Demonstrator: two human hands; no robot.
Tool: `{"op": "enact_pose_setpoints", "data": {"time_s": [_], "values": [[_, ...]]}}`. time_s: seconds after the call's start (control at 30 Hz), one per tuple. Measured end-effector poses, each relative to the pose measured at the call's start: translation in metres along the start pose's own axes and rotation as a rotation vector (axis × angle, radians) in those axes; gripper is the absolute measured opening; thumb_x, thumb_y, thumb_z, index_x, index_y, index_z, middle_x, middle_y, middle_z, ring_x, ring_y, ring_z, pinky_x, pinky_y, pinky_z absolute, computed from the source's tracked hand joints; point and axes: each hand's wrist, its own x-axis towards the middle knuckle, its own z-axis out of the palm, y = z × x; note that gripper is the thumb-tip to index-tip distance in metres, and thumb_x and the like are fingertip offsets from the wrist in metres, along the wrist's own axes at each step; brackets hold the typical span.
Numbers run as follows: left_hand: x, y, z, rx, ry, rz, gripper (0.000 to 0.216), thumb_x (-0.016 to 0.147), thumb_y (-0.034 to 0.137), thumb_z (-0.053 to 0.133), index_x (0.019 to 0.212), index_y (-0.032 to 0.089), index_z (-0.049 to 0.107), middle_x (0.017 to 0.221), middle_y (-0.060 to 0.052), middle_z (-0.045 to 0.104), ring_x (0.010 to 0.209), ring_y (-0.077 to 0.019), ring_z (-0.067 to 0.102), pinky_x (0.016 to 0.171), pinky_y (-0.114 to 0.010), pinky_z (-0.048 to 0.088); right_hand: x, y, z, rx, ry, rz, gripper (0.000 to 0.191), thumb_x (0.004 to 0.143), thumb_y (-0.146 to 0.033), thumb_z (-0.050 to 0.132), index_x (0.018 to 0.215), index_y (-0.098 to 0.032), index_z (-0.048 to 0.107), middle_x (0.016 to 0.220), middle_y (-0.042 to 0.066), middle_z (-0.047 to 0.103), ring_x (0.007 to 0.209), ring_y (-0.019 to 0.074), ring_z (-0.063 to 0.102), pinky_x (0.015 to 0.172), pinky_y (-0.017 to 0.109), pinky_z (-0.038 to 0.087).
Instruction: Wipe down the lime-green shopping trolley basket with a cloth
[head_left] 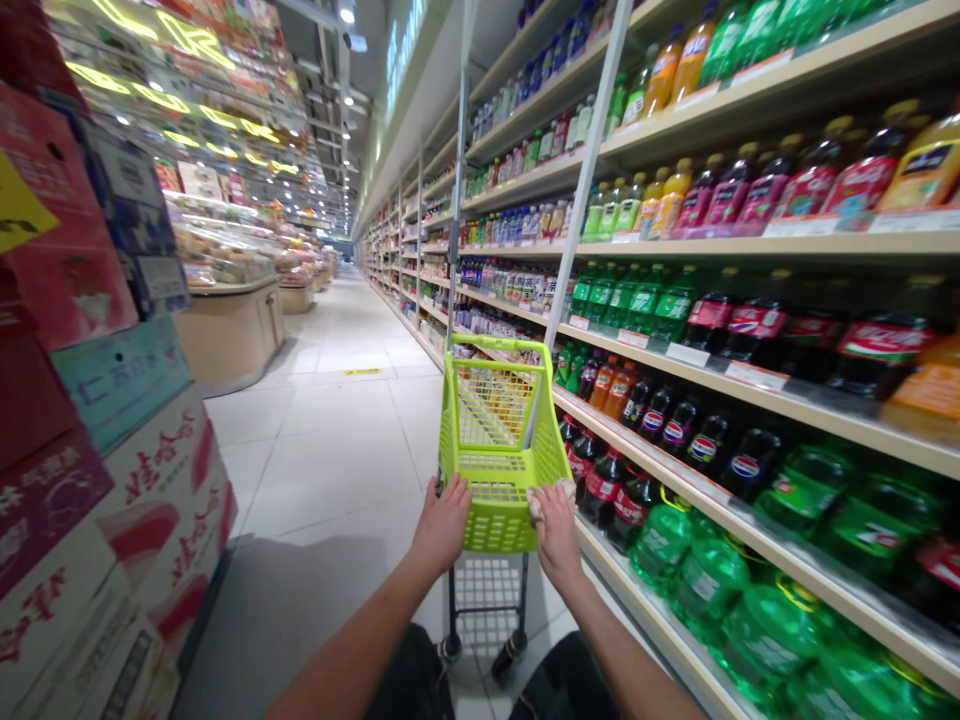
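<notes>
A lime-green plastic shopping cart [499, 440] stands in a supermarket aisle right in front of me, its basket empty. My left hand [444, 520] grips the near rim of the cart on the left side, fingers curled over it. My right hand [555, 525] holds the rim on the right side, with a pale crumpled cloth [551, 492] pressed between the fingers and the cart.
Shelves of soda and juice bottles [720, 330] run along the right, close to the cart. Stacked red and white cartons [105, 470] rise on the left. A tiled aisle floor [330, 420] stretches ahead, with display counters [232, 325] at the left.
</notes>
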Motion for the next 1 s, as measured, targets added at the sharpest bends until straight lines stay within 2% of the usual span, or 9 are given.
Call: {"op": "enact_pose_setpoints", "data": {"time_s": [0.13,0.3,0.37,0.43,0.53,0.6,0.7,0.83,1.0], "values": [[0.005,0.001,-0.007,-0.045,-0.019,-0.006,0.034,0.079,0.014,0.034,0.107,0.017,0.053,0.117,-0.008,0.056,0.125,-0.0217,0.033,0.105,-0.051,0.014,-0.002,-0.004,0.007,0.030,-0.065,-0.079,0.050,0.072,-0.009,0.036,0.119,-0.019,0.051,0.127,0.007,0.048,0.127,0.0248,0.028,0.100,0.053,0.024],[0.003,0.020,-0.013,-0.049,-0.079,0.002,0.033,0.075,0.014,0.037,0.103,0.015,0.054,0.108,-0.010,0.059,0.122,-0.0247,0.036,0.104,-0.052,0.014,0.015,0.029,-0.009,0.039,-0.114,-0.088,0.043,0.076,-0.016,0.035,0.114,-0.017,0.055,0.123,0.009,0.052,0.124,0.0246,0.034,0.100,0.051,0.028],[0.000,0.035,-0.008,-0.079,-0.099,0.028,0.043,0.073,0.015,0.039,0.115,0.017,0.048,0.120,-0.010,0.053,0.126,-0.0253,0.030,0.103,-0.054,0.015,0.024,0.043,-0.015,0.046,-0.118,-0.053,0.040,0.078,-0.020,0.034,0.109,-0.015,0.059,0.118,0.010,0.056,0.121,0.0245,0.039,0.098,0.049,0.032],[-0.003,0.051,0.000,-0.115,-0.129,0.085,0.059,0.069,0.015,0.041,0.127,0.019,0.035,0.135,-0.008,0.040,0.131,-0.0259,0.019,0.103,-0.056,0.016,0.030,0.051,-0.020,0.060,-0.123,-0.011,0.039,0.080,-0.023,0.033,0.106,-0.015,0.061,0.115,0.010,0.058,0.119,0.0233,0.042,0.098,0.047,0.034],[-0.001,0.072,0.009,-0.151,-0.186,0.200,0.075,0.064,0.016,0.044,0.135,0.019,0.021,0.145,-0.005,0.021,0.134,-0.0251,0.008,0.104,-0.055,0.014,0.026,0.048,-0.024,0.097,-0.136,0.026,0.039,0.081,-0.025,0.032,0.105,-0.016,0.062,0.115,0.009,0.058,0.119,0.0222,0.042,0.099,0.046,0.034],[0.005,0.075,0.008,-0.169,-0.193,0.251,0.075,0.064,0.015,0.043,0.136,0.017,0.019,0.145,-0.005,0.020,0.134,-0.0221,0.009,0.106,-0.052,0.014,0.016,0.038,-0.026,0.133,-0.129,0.037,0.039,0.083,-0.026,0.032,0.107,-0.016,0.061,0.118,0.008,0.056,0.121,0.0220,0.040,0.099,0.045,0.034],[0.014,0.056,-0.002,-0.148,-0.144,0.165,0.072,0.066,0.009,0.037,0.135,0.015,0.019,0.144,-0.007,0.021,0.133,-0.0192,0.014,0.106,-0.051,0.015,0.000,0.023,-0.031,0.167,-0.081,0.078,0.041,0.085,-0.029,0.030,0.109,-0.015,0.060,0.122,0.010,0.053,0.123,0.0222,0.038,0.100,0.045,0.033],[0.021,0.008,-0.016,-0.022,-0.097,-0.040,0.072,0.064,0.001,0.035,0.134,0.015,0.024,0.145,-0.008,0.019,0.133,-0.0209,0.015,0.104,-0.053,0.017,-0.008,0.005,-0.033,0.156,-0.016,0.067,0.038,0.084,-0.026,0.031,0.108,-0.015,0.060,0.117,0.010,0.056,0.119,0.0226,0.042,0.099,0.046,0.032],[0.028,-0.027,-0.029,0.080,-0.037,-0.086,0.075,0.062,0.000,0.035,0.135,0.015,0.023,0.145,-0.008,0.017,0.133,-0.0206,0.012,0.105,-0.052,0.015,0.008,-0.041,-0.019,0.114,0.026,0.022,0.038,0.080,-0.017,0.033,0.111,-0.015,0.056,0.111,0.009,0.059,0.109,0.0217,0.049,0.095,0.043,0.035]]}}
